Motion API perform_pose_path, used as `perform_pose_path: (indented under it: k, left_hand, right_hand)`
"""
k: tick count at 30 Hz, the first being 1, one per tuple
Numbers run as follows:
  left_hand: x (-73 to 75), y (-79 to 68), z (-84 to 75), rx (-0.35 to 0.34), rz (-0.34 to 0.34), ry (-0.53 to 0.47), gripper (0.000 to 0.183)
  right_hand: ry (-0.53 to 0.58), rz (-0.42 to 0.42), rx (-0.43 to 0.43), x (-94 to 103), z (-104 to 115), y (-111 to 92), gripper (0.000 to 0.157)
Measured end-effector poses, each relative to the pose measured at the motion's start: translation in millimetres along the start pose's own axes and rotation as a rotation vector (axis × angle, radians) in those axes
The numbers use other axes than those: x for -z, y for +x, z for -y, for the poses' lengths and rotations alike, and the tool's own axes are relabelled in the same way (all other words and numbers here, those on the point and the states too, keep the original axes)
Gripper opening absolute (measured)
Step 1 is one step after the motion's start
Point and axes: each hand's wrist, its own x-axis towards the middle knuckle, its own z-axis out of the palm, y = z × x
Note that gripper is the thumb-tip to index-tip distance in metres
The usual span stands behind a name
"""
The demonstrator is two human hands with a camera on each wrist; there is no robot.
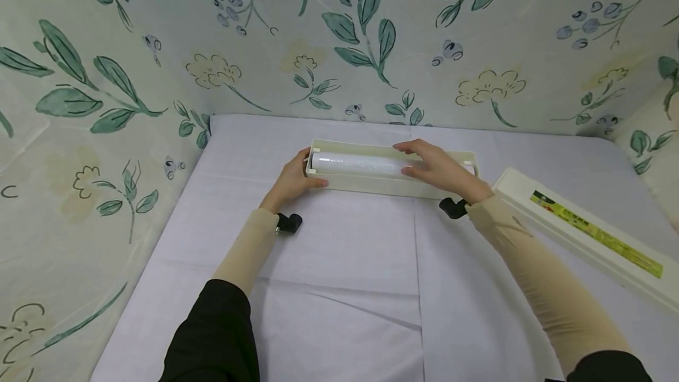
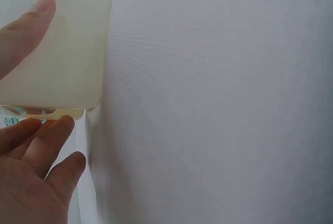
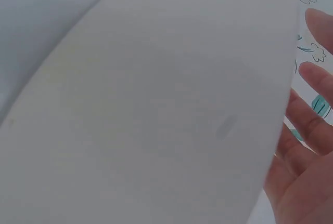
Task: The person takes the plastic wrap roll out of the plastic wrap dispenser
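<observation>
A long cream plastic cling film dispenser box (image 1: 371,184) lies at the far side of the table, with a white roll of cling film (image 1: 361,164) inside it. My left hand (image 1: 293,178) grips the box's left end, its thumb on the front wall and its fingers at the end; the left wrist view shows that thumb (image 2: 44,13) against the cream wall (image 2: 73,63). Over the right part of the roll is my right hand (image 1: 442,167), fingers spread and fingertips close above the film. In the right wrist view its fingers (image 3: 312,120) are extended beside a large pale surface.
Right of the box, a long cream lid (image 1: 583,234) with a yellow-green label lies slantwise under the right forearm's side. White cloth (image 1: 339,252) covers the table. A leaf-patterned curtain (image 1: 318,46) stands behind and at the left. Each wrist wears a black camera (image 1: 289,223).
</observation>
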Motion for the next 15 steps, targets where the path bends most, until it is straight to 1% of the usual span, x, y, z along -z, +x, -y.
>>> perform_pose_path:
  k: [6, 15]
  left_hand:
    - [0.4, -0.3, 0.0, -0.002, -0.001, -0.001, 0.096]
    - [-0.4, 0.4, -0.1, 0.009, 0.000, 0.002, 0.096]
  right_hand:
    - [0.010, 0.025, 0.019, -5.0, -0.2, 7.4, 0.053]
    - [0.012, 0.051, 0.002, -12.9, 0.5, 17.3, 0.054]
